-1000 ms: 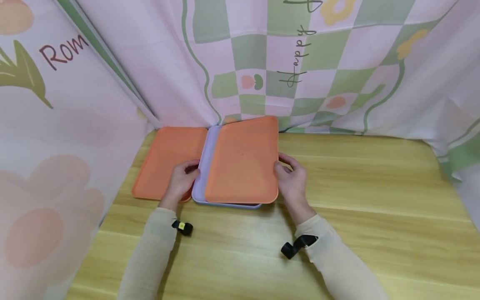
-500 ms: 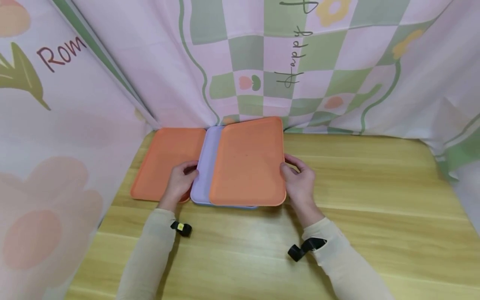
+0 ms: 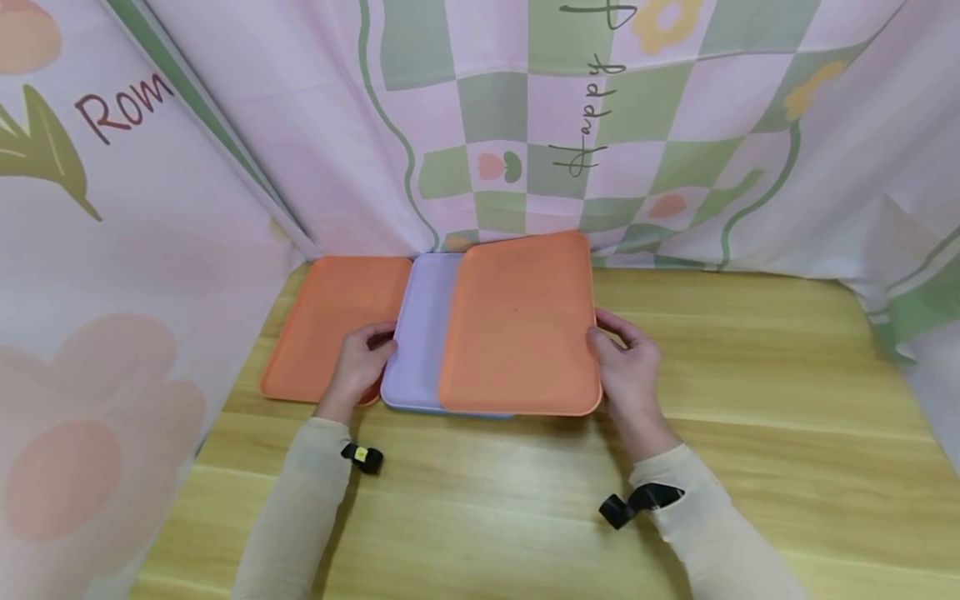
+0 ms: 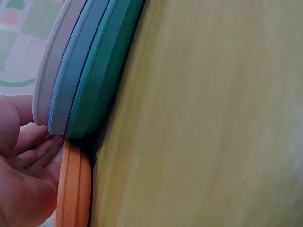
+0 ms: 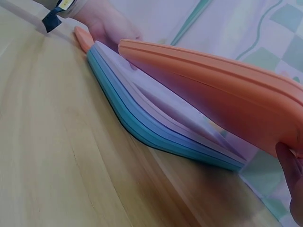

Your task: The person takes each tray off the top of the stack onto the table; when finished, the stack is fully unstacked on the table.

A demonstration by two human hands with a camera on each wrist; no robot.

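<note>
My right hand (image 3: 630,371) grips the right edge of an orange tray (image 3: 517,333), tilted with its right side raised; in the right wrist view its underside (image 5: 227,111) shows. Below it lies a purple tray (image 3: 423,333), topping a stack with a blue tray (image 4: 78,75) and a green tray (image 4: 102,75) under it. The held tray covers the stack's right part in the head view. My left hand (image 3: 362,362) holds the purple tray's left edge, its fingers close to the corners of the stacked trays in the left wrist view.
Another orange tray (image 3: 337,325) lies flat on the wooden table (image 3: 465,508), left of the stack and partly under my left hand. A patterned curtain (image 3: 495,125) hangs right behind the trays. More printed cloth (image 3: 150,333) stands along the left side.
My right hand has drawn the raised orange tray to the right, uncovering more of the purple tray. The left hand has stayed at the stack's left edge.
</note>
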